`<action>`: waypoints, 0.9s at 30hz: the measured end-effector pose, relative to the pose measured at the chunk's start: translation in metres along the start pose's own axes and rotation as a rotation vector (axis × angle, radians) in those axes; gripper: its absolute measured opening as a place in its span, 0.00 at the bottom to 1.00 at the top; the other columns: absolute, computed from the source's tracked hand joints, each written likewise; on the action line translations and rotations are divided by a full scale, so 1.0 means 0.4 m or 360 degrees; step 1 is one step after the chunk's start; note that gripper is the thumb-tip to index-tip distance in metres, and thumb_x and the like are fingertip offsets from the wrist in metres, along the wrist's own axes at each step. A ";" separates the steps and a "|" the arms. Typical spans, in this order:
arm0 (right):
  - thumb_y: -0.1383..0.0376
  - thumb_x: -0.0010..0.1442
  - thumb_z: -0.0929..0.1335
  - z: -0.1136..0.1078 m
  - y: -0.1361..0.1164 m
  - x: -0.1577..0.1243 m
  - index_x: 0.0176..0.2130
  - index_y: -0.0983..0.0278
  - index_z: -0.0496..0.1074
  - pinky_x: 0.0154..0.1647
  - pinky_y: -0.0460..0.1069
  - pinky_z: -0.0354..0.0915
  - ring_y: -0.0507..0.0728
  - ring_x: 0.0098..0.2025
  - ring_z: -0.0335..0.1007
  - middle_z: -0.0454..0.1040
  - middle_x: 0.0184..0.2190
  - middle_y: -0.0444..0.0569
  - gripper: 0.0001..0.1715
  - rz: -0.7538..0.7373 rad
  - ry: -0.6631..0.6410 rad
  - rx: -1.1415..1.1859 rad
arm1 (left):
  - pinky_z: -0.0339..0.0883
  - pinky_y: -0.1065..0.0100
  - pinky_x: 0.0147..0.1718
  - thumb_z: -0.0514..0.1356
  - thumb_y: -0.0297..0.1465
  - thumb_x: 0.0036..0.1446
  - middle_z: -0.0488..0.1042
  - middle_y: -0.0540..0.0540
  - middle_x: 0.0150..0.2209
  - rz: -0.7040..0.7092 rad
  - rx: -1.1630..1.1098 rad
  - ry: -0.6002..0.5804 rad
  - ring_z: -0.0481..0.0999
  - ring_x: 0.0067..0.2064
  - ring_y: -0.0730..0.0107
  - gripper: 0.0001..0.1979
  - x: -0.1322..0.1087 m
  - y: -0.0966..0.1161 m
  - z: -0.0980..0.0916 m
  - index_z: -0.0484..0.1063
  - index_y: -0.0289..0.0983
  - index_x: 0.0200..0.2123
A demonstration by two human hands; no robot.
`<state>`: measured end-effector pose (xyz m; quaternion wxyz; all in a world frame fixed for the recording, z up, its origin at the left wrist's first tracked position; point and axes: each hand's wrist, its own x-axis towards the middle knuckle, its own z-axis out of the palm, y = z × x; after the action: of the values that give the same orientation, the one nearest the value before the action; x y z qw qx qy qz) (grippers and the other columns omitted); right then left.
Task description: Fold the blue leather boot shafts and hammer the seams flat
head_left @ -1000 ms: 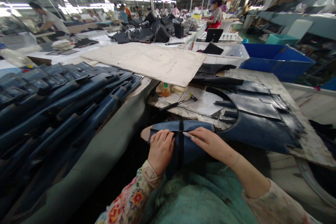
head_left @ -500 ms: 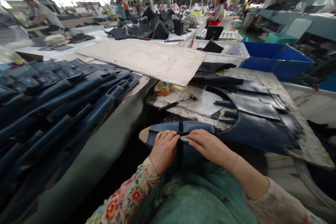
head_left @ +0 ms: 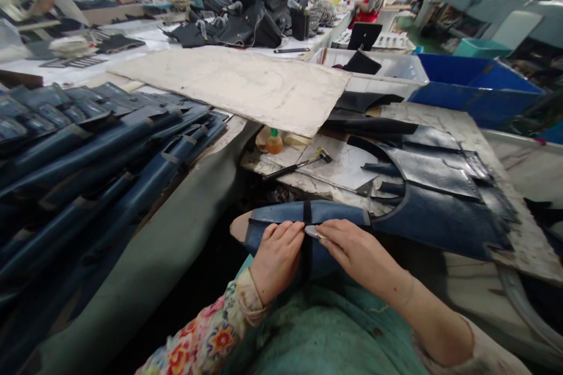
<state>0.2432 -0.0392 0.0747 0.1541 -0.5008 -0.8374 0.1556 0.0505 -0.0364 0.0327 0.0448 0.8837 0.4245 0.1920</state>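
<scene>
A dark blue leather piece point(head_left: 272, 211) with a pale left end lies across my lap, and a black strip point(head_left: 307, 211) crosses its middle. My left hand point(head_left: 279, 255) is closed over it left of the strip, fingertips pressed along a dark seam line. My right hand point(head_left: 352, 243) pinches a small flat silvery tool point(head_left: 313, 232), its tip at the seam beside the black strip. The two hands' fingertips are close together. My thumbs are mostly hidden.
Many blue leather pieces point(head_left: 109, 146) are stacked at left. On the bench ahead lie a hammer point(head_left: 299, 167), a small orange bottle point(head_left: 274, 142) and more leather panels point(head_left: 440, 211). A beige board point(head_left: 246, 82), a white bin point(head_left: 391, 73) and a blue bin point(head_left: 475, 85) stand beyond. People work farther off.
The view has tilted down slightly. Both hands stay on the leather piece at nearly the same place, and the silvery tool remains between my right fingers.
</scene>
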 end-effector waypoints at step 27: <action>0.70 0.62 0.60 0.018 0.014 -0.061 0.47 0.65 0.70 0.51 0.56 0.64 0.58 0.46 0.66 0.72 0.45 0.53 0.16 0.0010 0.0150 -0.0355 | 0.56 0.59 0.48 0.52 0.28 0.60 0.74 0.48 0.49 -0.0220 0.0121 0.0119 0.69 0.50 0.63 0.14 -0.047 -0.036 -0.032 0.71 0.42 0.47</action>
<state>0.2558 -0.0592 0.0633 0.1361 -0.5242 -0.8398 0.0381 0.0243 -0.0428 0.0352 0.0084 0.8456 0.4928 0.2052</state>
